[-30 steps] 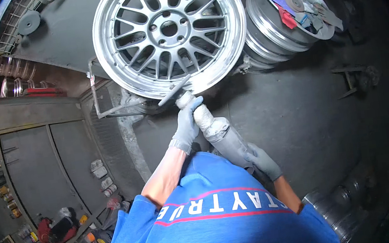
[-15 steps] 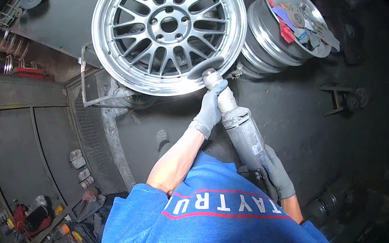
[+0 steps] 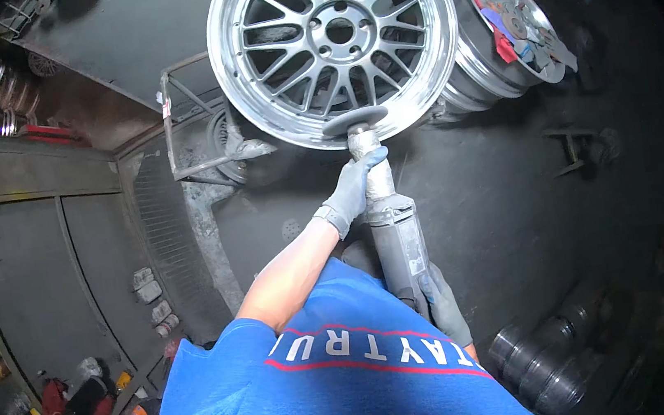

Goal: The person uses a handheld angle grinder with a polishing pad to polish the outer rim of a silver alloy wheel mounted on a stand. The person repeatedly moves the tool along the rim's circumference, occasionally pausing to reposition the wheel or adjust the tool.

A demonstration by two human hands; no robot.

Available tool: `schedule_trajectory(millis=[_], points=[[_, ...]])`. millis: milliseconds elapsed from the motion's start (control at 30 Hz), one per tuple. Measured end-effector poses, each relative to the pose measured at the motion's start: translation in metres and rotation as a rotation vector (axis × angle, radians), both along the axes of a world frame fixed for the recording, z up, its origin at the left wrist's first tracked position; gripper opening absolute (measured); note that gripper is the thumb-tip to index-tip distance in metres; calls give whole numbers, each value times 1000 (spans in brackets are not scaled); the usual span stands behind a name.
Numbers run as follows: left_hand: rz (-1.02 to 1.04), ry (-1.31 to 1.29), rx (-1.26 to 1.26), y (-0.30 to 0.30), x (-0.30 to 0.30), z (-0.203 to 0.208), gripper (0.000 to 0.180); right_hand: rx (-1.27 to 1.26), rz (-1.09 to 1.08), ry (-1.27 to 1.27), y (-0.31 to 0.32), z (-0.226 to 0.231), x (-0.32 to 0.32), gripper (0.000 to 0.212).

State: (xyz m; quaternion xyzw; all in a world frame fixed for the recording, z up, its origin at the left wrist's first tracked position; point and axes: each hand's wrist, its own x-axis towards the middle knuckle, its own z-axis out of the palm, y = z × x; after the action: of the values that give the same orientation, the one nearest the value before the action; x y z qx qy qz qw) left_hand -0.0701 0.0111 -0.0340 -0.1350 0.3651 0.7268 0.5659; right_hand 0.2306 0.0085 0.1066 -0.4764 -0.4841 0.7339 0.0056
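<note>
A long grey angle grinder (image 3: 399, 241) is gripped in both my gloved hands, its disc end pointing away from me. My left hand (image 3: 349, 192) wraps the white-taped neck (image 3: 379, 178) just behind the flat round disc (image 3: 356, 120). Farther back, my right hand (image 3: 443, 306) holds the rear of the body; some of its fingers are hidden beneath. The disc overlaps the near lip of a silver multi-spoke wheel rim (image 3: 340, 30); whether it touches, I cannot tell. The wheel's far edge is cut off by the top of the picture.
To the right, another rim (image 3: 486, 56) carries cloths and worn discs (image 3: 521, 22). A metal frame (image 3: 171, 132) stands left of the wheel. Dark rims (image 3: 546, 364) lie at lower right. A red bag (image 3: 62, 406) and containers (image 3: 147, 286) are at left.
The grinder's disc has shifted left along the wheel's near lip, from its lower right to straight below the hub. My view has turned slightly left. Both hands keep their hold.
</note>
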Motion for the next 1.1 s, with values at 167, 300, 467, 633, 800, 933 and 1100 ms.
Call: schedule_trajectory(millis=[167,300,467,633,800,933,1100], points=[[-15,245,-160,-32,-20,13,43,-8,-42,82,-34,-50,4,60],[-17,302,-220,-31,-19,8,50,-152,-72,67,-25,-59,9,60],[52,182,-146,12,13,5,44,-187,-58,-24,35,-45,29,60],[135,15,26,89,45,2,24,1,62,-81,134,-23,50,58],[240,-135,270,168,58,-7,24,166,167,-171,229,25,40,59],[297,-153,353,206,55,-8,24,302,290,-182,274,48,27,58],[288,-149,289,190,58,7,21,207,254,-209,264,49,28,56]])
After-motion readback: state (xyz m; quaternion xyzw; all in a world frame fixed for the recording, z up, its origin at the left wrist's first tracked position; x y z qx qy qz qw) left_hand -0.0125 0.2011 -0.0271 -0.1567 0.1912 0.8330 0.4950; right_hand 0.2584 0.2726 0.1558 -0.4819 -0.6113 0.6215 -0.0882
